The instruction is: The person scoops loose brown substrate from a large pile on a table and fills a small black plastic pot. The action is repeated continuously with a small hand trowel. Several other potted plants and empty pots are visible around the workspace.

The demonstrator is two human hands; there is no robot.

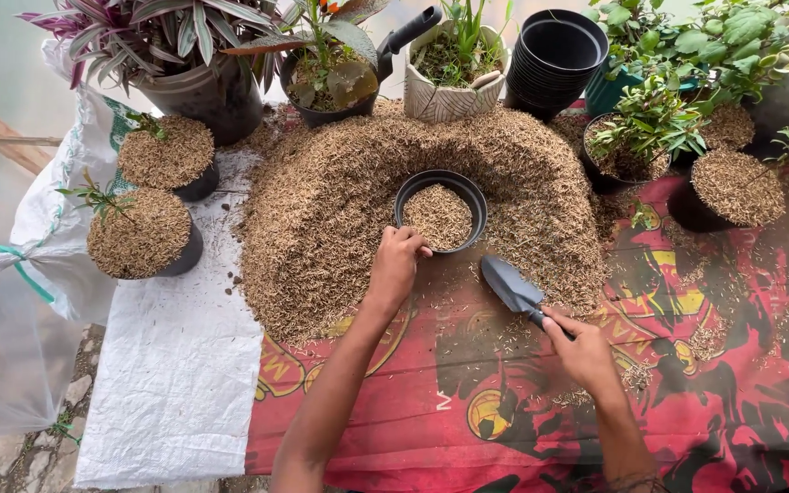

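Black pot, upright, part-filled with husk, amid the heap; dark trowel tilted, empty.

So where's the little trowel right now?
In the head view, the dark trowel is right of centre, held by the right hand, its blade on the red cloth just below and right of the half-filled black pot.

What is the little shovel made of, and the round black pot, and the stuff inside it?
The shovel looks like dark painted metal or hard plastic, dull and smooth; I can't tell which. The pot seems thin black plastic, judging by its slim rim. The filling looks like dry tan husks, small, flaky and loose.
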